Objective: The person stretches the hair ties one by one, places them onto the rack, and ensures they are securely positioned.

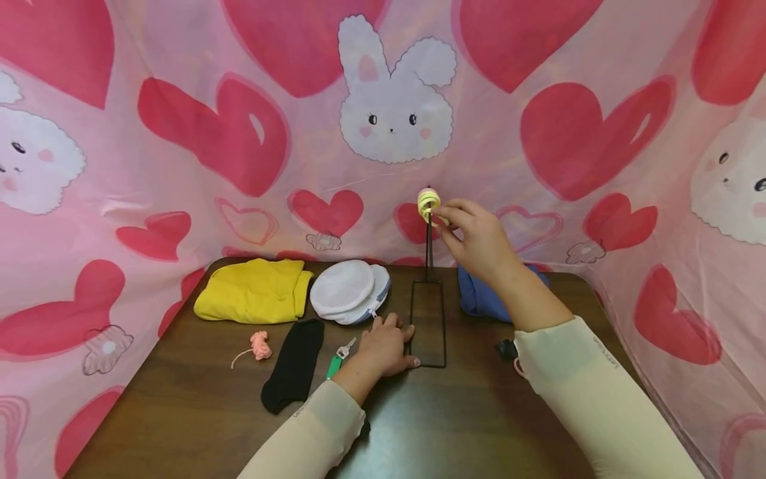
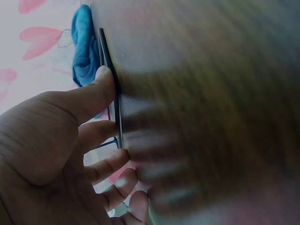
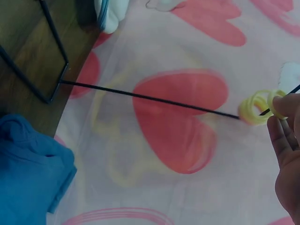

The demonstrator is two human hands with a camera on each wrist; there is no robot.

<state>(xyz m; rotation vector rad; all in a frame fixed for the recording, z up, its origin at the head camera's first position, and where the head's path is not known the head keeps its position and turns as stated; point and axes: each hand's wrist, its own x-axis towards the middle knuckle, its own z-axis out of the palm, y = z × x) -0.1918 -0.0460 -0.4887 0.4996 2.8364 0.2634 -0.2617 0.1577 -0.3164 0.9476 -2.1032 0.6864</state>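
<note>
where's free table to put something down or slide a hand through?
Free: the near edge of the table between the two sleeves, the near-left corner in front of the black sock and pink string piece, and the strip right of the wire stand. Crowded: the back row, with yellow cloth, white pads, blue cloth.
</note>
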